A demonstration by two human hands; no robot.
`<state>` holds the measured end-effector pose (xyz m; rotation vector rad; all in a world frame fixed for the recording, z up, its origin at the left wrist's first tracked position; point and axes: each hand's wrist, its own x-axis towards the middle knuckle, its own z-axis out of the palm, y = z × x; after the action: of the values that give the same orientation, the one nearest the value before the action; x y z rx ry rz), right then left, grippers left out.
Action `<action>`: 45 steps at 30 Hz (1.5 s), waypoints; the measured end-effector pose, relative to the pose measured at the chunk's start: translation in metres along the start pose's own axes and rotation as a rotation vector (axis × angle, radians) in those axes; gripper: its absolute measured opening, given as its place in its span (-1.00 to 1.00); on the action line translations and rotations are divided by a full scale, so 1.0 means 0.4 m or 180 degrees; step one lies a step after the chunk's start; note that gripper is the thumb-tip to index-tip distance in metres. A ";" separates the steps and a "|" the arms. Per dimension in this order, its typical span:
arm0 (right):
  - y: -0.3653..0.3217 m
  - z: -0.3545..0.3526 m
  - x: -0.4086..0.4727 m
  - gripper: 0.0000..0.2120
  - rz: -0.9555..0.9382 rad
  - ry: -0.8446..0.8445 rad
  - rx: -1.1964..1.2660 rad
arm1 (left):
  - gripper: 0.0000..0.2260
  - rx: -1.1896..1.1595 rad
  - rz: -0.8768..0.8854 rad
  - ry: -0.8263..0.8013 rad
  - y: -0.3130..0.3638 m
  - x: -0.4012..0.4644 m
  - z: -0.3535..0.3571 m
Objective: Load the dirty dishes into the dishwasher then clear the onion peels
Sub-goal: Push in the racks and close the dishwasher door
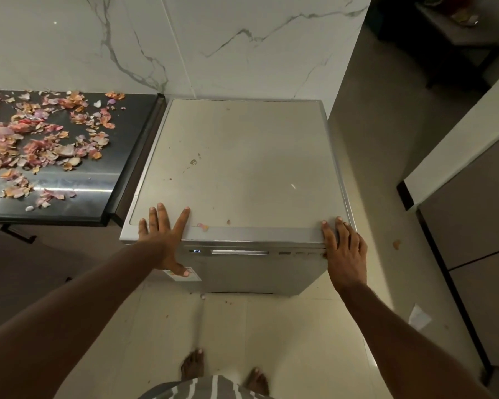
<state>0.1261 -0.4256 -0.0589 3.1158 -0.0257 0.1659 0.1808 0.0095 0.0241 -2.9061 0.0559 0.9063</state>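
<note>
A silver freestanding dishwasher stands against the marble wall with its door closed and a small lit display on the front panel. My left hand lies flat on its front left corner, fingers spread on top and the thumb down on the door. My right hand rests over the front right corner with straight fingers. Pink and orange onion peels lie scattered across the dark countertop to the left. One small peel sits on the dishwasher's top near its front edge. No dishes are in view.
A pale cabinet stands to the right across a strip of tiled floor. A peel scrap and a white paper piece lie on the floor. My bare feet stand in front of the machine.
</note>
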 end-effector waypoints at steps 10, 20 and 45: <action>-0.002 -0.001 0.011 -0.04 0.0132 0.0020 0.0287 | 0.56 0.0000 -0.0009 -0.0126 0.000 0.006 -0.006; -0.029 -0.046 0.012 -0.09 0.0255 -0.0256 -0.0018 | 0.54 0.0077 0.0030 -0.0063 0.004 -0.009 -0.009; -0.215 -0.130 0.212 0.31 -0.1366 -0.0705 -0.0057 | 0.31 0.0291 0.1206 0.1071 -0.052 0.121 -0.026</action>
<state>0.2063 -0.3399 0.0001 3.0130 0.6244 -0.1856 0.2279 0.0287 0.0068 -2.9753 0.6711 0.4223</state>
